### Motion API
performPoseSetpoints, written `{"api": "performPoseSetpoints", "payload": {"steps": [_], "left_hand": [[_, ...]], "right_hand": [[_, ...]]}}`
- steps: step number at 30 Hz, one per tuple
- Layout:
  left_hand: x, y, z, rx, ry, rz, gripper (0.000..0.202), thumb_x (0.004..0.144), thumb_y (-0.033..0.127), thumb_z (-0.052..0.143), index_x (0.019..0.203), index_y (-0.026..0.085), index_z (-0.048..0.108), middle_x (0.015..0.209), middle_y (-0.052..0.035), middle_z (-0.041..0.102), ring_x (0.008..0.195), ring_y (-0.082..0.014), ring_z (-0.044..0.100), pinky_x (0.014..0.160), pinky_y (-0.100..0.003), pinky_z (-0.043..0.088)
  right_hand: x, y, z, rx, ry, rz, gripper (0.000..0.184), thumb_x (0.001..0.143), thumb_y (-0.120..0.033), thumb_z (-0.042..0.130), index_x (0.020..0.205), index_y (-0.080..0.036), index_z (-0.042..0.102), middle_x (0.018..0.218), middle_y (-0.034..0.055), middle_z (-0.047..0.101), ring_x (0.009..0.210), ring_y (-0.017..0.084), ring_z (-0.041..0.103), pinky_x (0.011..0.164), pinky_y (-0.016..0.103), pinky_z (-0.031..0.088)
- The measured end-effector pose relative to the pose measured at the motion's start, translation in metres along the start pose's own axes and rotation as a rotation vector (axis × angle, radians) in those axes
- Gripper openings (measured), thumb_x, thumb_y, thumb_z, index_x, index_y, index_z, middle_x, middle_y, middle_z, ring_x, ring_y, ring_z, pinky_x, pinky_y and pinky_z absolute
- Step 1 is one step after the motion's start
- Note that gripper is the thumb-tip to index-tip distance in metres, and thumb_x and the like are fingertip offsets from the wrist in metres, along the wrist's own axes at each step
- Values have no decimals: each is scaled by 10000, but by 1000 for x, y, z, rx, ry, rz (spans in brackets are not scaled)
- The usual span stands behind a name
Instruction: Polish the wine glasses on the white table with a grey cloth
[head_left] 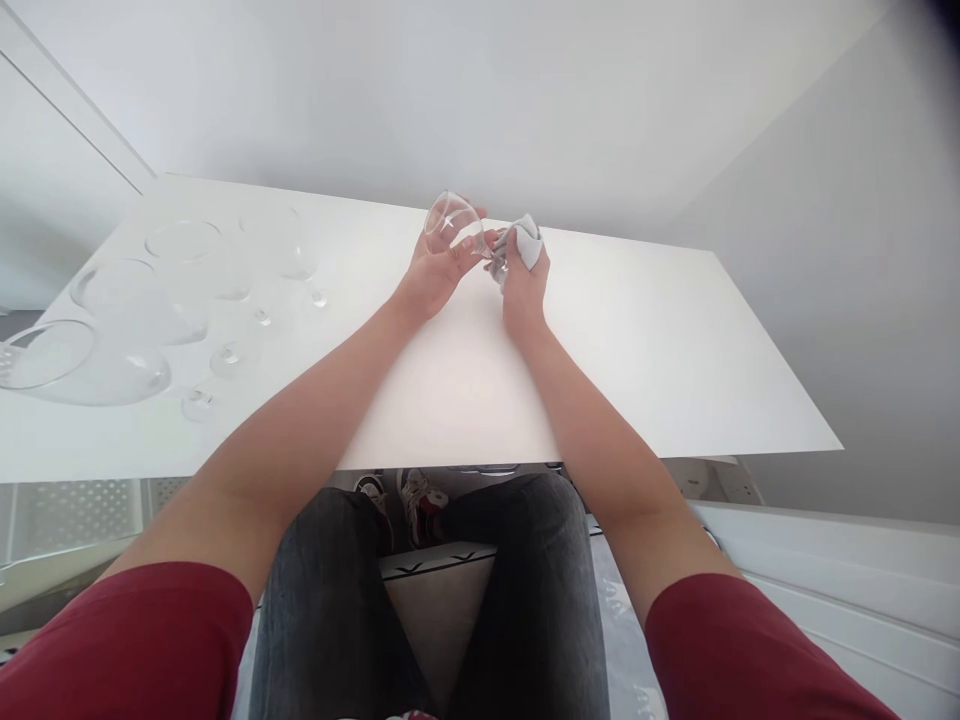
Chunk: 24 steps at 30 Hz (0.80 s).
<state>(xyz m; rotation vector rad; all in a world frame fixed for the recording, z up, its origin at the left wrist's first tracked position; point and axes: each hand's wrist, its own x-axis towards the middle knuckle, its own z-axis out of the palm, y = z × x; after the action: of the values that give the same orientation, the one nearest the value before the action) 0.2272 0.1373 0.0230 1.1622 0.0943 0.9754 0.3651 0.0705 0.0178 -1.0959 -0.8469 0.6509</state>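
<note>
My left hand (pixel 439 275) is closed around the bowl of a clear wine glass (pixel 452 222), held tilted above the far middle of the white table (pixel 637 350). My right hand (pixel 523 285) is closed on a small grey-white cloth (pixel 525 240), pressed against the glass near its stem. The stem and foot of the glass are mostly hidden by the cloth and fingers.
Several clear wine glasses (pixel 142 320) stand on the left part of the table, the nearest (pixel 67 365) at its left edge. White walls rise behind the table. My knees in dark jeans (pixel 450 580) sit below the front edge.
</note>
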Motion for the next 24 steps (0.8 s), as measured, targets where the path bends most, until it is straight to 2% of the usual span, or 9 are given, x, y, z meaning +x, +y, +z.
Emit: {"api": "performPoseSetpoints", "payload": {"steps": [3, 6, 9, 12, 14, 18, 20, 24], "left_hand": [[0, 1, 1, -13, -1, 24, 573, 772, 427, 953, 1232, 365, 617, 1453, 7, 619, 1513, -335, 512, 1245, -544, 459], [3, -1, -3, -50, 114, 34, 528, 797, 476, 928, 1197, 307, 627, 1467, -27, 611, 1517, -337, 522, 1276, -512, 425], [5, -3, -6, -68, 181, 11, 491, 854, 513, 872, 1189, 261, 616, 1477, -53, 599, 1546, -349, 499, 1297, -530, 390], [4, -3, -6, -39, 129, -30, 478, 882, 573, 823, 1215, 288, 632, 1484, -31, 598, 1547, -347, 504, 1290, -562, 400], [4, -2, -4, -29, 122, -43, 482, 891, 609, 798, 1223, 292, 650, 1468, -38, 605, 1547, -363, 501, 1275, -586, 416], [5, -2, -5, -36, 210, -24, 512, 858, 600, 836, 1216, 275, 668, 1499, -79, 594, 1572, -384, 460, 1280, -568, 419], [5, -3, -6, -29, 235, -17, 506, 844, 588, 854, 1190, 267, 673, 1507, -83, 595, 1569, -374, 464, 1284, -545, 417], [4, 0, -3, -33, 155, -55, 514, 843, 575, 859, 1219, 278, 673, 1467, -74, 619, 1532, -348, 516, 1276, -535, 417]], "right_hand": [[1, -1, -1, 64, -86, 194, 544, 901, -803, 651, 954, -263, 603, 828, -6, 686, 518, 101, 535, 415, 232, 408], [1, 3, 3, 61, -122, 292, 560, 898, -813, 647, 948, -258, 600, 749, -24, 636, 454, 87, 446, 362, 228, 331], [-1, 4, 7, 13, -36, 144, 482, 895, -726, 724, 959, -271, 577, 786, -37, 624, 528, 93, 517, 420, 216, 414], [-3, 0, 7, 4, 6, 13, 442, 892, -669, 761, 971, -277, 573, 885, -28, 667, 652, 101, 610, 525, 215, 505], [-4, -4, 6, 16, -3, 76, 474, 907, -720, 707, 947, -266, 575, 863, -18, 676, 609, 99, 595, 494, 219, 479], [-6, -5, 9, -19, -48, 279, 552, 906, -803, 635, 906, -254, 581, 728, -21, 637, 470, 96, 489, 394, 230, 356], [-7, -4, 11, -55, -27, 238, 513, 911, -763, 662, 905, -257, 579, 745, -23, 635, 499, 99, 508, 406, 222, 369], [-6, -3, 9, -116, 36, 14, 379, 933, -635, 700, 936, -274, 585, 897, -20, 672, 697, 118, 617, 546, 222, 500]]}}
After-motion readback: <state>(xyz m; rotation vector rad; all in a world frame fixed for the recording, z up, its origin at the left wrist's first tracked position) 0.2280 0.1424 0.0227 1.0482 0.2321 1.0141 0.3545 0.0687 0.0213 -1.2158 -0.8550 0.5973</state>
